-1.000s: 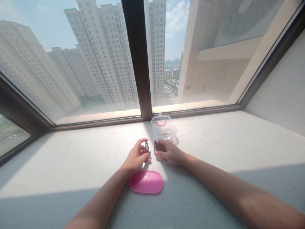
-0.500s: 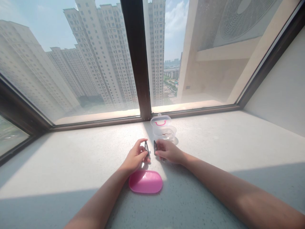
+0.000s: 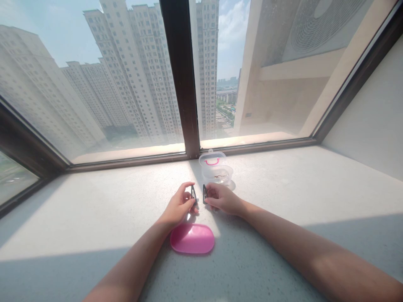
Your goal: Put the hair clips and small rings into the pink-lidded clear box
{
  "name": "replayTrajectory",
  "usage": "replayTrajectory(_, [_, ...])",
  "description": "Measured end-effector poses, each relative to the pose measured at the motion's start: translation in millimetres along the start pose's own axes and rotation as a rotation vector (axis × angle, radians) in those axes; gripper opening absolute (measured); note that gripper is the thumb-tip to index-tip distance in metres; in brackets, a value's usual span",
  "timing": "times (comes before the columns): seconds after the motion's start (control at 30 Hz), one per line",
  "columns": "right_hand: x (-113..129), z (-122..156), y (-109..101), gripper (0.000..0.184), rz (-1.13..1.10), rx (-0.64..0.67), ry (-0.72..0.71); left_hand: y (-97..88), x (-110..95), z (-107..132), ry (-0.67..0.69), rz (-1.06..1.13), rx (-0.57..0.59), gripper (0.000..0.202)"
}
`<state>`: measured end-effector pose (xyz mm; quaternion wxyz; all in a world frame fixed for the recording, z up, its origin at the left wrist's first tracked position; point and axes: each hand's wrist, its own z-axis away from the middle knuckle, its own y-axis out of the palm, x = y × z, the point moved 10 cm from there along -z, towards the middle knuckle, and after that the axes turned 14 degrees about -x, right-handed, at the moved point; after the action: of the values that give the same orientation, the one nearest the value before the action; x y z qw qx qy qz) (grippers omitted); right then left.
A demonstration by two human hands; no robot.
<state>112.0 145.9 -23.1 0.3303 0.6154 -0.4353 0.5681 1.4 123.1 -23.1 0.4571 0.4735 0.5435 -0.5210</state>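
My left hand (image 3: 181, 203) pinches a black snap hair clip (image 3: 193, 195) upright between thumb and fingers. Facing it across a small gap, a second black hair clip (image 3: 205, 194) is held in my right hand (image 3: 223, 199). Both clips are just above the pale speckled sill, and they do not touch each other. Close to my left wrist lies a pink oval tray (image 3: 192, 239). Beyond my right hand stands a clear plastic box (image 3: 226, 173) with its lid (image 3: 213, 157) raised and a small brownish item inside that is too small to name.
The speckled sill (image 3: 103, 201) runs back to dark window frames (image 3: 183, 84), with a thick upright post behind the box. A white wall (image 3: 371, 113) borders the right side. Sunlight and shadow cross the surface.
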Motion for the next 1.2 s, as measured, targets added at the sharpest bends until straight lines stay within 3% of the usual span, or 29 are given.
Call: replayTrajectory(1.2, [-1.0,-0.4,-1.2,0.012,0.032,-0.006,-0.006,-0.5,-2.4,0.7,0.021,-0.056,0.0,0.044])
